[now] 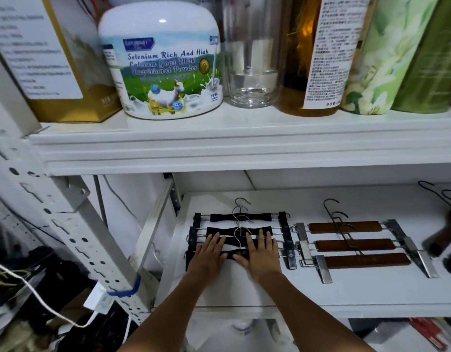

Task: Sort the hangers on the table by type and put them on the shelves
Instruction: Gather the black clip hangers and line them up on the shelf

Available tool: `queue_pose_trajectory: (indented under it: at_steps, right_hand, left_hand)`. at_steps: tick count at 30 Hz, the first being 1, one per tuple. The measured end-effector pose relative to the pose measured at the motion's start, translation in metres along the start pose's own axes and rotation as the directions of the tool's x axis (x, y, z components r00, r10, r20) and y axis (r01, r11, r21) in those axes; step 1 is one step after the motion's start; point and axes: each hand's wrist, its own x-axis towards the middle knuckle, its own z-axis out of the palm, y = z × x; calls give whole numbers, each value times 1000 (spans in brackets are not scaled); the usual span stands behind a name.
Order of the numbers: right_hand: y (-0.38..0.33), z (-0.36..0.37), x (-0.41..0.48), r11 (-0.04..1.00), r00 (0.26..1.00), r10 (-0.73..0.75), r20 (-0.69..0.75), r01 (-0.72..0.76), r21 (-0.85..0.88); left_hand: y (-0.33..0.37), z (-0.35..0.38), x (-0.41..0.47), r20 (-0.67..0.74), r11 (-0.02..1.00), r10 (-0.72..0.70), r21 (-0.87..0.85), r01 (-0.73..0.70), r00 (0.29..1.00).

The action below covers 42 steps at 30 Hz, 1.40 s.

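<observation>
White slotted upright (74,232) at left. Upper shelf (244,146) carries tin (161,64), glass (252,59), bottle (320,59). White wall (320,177) behind. Charger (97,299), cable (41,299) lower left.

lower shelf (320,295): four black clip hangers (240,217); three brown wooden clip hangers (355,244); further dark hangers (445,235) at the right edge, blurred, number not countable. upper shelf (244,138): one goat milk powder tin (161,67); one clear glass (252,59); one gold box (92,102); one labelled bottle of amber liquid (328,59); two green canisters (386,59).
</observation>
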Motion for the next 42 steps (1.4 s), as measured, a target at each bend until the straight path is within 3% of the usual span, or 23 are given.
queue_pose_trajectory:
  at_steps: [6,10,13,22,36,42]
  right_hand:
    - [-1,-31,-7,1000,997,17,75,-18,12]
    - [6,-57,-27,984,990,-55,-129,76,163]
    - [25,-67,-53,982,977,-57,-204,91,163]
    - [131,-112,-142,980,892,193,-410,-159,116]
    - [337,-159,-288,898,759,413,-504,-431,87]
    - [443,-148,-374,816,678,538,-501,-568,108]
  left_hand:
    - [9,-26,1,-7,996,38,83,-37,999]
    - [28,-50,1,-125,988,148,72,-139,981]
    - [55,-67,5,-134,958,275,119,-260,952]
    - [188,-104,5,-47,846,528,118,-520,848]
    - [429,-125,-33,-38,675,732,180,-716,681]
    - [563,-94,-68,-12,552,827,213,-806,562]
